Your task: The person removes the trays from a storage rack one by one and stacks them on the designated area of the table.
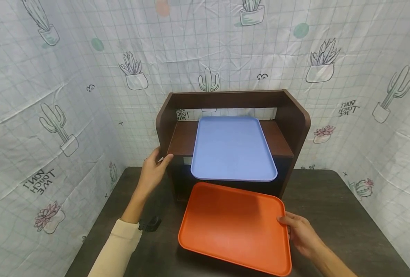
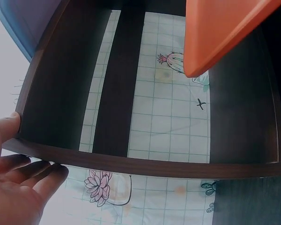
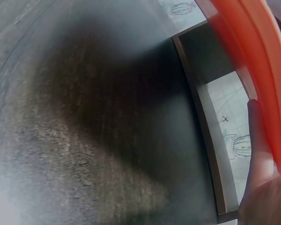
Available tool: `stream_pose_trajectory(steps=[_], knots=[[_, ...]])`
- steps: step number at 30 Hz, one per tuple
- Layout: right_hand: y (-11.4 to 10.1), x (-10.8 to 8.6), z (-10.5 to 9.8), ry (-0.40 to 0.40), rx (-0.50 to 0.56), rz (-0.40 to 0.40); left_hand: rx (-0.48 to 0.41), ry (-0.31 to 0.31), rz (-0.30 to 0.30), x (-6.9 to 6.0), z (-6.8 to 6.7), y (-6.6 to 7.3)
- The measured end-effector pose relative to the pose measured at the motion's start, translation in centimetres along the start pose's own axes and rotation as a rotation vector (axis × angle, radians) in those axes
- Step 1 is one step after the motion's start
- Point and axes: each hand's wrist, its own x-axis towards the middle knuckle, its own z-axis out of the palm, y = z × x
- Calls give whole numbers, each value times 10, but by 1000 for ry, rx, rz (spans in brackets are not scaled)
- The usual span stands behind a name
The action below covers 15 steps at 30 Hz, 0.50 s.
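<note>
The right hand (image 1: 299,231) pinches the orange tray (image 1: 236,227) at its right rim, thumb above, fingers beneath; the left hand (image 1: 153,171) grips the brown two-tier shelf's (image 1: 225,100) left side.

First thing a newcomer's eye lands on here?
Likely the bright orange tray, its right edge held by the right hand, in front of the dark brown shelf unit. Next, the pale blue tray on the unit's upper board, jutting past its front edge. The left hand grips the unit's left side panel.

Fingers (image 2: 49,182) gripping dark shelf (image 2: 119,89), orange tray (image 2: 220,35) corner, patterned cloth (image 2: 171,122)
</note>
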Motion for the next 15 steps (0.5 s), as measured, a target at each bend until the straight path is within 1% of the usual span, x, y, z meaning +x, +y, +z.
stream_pose_trajectory(steps=[7, 15], knots=[[9, 0, -1, -28, -17, -6, 7, 1, -15, -1, 0, 1], [21, 1, -2, -31, -2, 22, -45, -6, -30, 1, -1, -1]])
